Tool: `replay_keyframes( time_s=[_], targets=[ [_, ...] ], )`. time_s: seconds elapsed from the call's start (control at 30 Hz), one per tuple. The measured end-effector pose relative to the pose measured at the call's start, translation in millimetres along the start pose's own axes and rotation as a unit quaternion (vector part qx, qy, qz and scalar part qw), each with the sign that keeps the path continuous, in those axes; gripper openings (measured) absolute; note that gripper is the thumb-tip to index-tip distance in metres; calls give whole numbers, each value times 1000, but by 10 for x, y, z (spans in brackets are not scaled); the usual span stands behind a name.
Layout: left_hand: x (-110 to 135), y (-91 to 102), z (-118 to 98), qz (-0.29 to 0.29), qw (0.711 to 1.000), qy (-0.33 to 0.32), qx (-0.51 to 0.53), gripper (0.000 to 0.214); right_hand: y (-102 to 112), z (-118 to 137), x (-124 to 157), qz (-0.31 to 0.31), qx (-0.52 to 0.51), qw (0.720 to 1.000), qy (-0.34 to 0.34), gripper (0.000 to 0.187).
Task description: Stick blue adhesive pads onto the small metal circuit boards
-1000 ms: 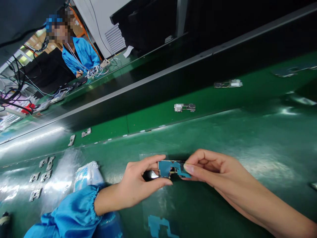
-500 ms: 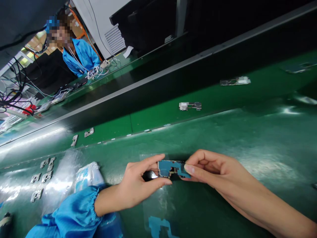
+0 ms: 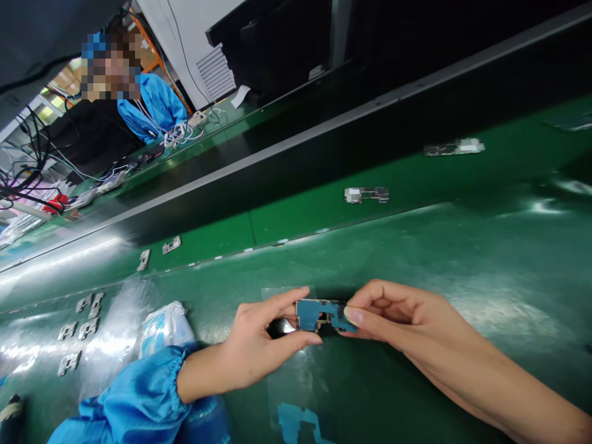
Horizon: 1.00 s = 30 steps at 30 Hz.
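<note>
view: 1 head-worn camera | mount: on the person's head | facing: forward and down, frame rolled so the green surface (image 3: 462, 259) runs aslant | range: close above the left hand (image 3: 254, 345), right hand (image 3: 402, 317) and circuit board (image 3: 321, 314), low in frame; co-worker (image 3: 152, 108) far off, upper left

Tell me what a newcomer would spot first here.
A small circuit board with blue film sits mid-frame, pinched between the left hand and right hand. Small silver metal brackets lie along the glossy green surface. Upper left, a co-worker in a blue smock works at the far bench.
</note>
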<state>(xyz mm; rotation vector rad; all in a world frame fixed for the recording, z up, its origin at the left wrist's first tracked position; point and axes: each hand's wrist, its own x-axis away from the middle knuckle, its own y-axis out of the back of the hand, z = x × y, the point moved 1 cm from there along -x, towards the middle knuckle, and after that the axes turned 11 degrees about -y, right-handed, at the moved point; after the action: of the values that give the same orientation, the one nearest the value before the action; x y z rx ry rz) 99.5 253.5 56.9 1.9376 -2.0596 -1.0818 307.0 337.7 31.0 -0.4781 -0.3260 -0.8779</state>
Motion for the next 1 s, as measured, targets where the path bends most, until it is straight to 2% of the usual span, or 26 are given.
replay_keyframes(
  time_s=[1.0],
  targets=[
    [-4, 11, -20, 5, 1000, -2, -7, 50, 5, -3, 3, 7, -4, 1000, -7, 31]
  ],
)
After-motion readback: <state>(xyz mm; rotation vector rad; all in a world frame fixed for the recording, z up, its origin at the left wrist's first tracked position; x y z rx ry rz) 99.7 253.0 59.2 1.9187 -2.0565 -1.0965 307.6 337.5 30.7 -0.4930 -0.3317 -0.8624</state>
